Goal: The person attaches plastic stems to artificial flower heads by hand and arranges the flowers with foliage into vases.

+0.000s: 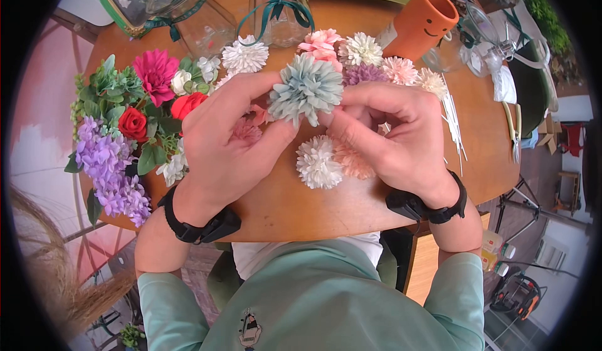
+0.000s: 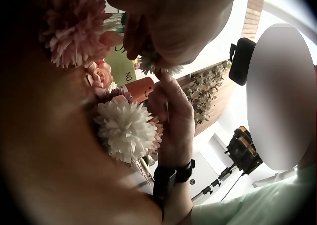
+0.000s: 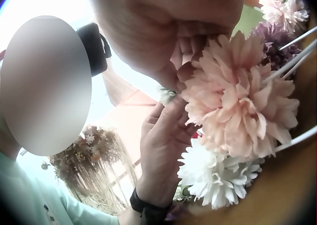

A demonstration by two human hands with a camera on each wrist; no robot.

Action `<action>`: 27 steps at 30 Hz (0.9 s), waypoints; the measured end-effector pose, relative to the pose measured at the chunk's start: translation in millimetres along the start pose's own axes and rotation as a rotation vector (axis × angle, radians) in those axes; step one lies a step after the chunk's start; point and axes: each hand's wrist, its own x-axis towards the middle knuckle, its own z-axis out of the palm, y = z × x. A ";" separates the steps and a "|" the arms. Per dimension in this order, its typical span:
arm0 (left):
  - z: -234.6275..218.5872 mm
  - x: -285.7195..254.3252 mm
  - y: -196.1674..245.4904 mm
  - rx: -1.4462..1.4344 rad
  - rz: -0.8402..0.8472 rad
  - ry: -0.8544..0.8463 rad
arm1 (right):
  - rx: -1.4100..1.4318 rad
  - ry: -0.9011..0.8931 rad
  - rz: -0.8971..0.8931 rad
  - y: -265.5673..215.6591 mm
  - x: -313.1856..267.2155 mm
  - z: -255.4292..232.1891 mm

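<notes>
A pale blue-green artificial flower head [image 1: 306,89] is held up over the table, face upward. My left hand [image 1: 235,141] pinches its left edge between thumb and fingers. On the other side, my right hand [image 1: 401,131] pinches its right edge with thumb and forefinger. The flower's underside is hidden in the head view; only a bit of its petals [image 2: 151,61] shows in the left wrist view. Below the hands lie a white flower head [image 1: 318,163] and a peach flower head [image 3: 242,101], side by side on the wood.
Purple hydrangea-like blooms [image 1: 110,166], red roses [image 1: 132,124] and greenery lie at left. Behind stand glass vases with green ribbons [image 1: 276,12] and an orange smiling cup [image 1: 426,21]. More flower heads [image 1: 360,50] sit beyond the hands. White stems [image 1: 453,125] and scissors [image 1: 514,131] lie at right.
</notes>
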 end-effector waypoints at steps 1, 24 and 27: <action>-0.2 0.2 1.3 -0.023 0.007 0.008 | 0.000 0.001 0.000 0.6 0.0 -0.6; -1.7 0.2 6.6 -0.096 -0.216 -0.012 | 0.167 -0.051 0.171 4.6 2.0 -2.8; 2.2 -2.6 -1.2 -0.082 -0.153 -0.005 | 0.230 -0.050 0.228 4.6 1.7 -2.2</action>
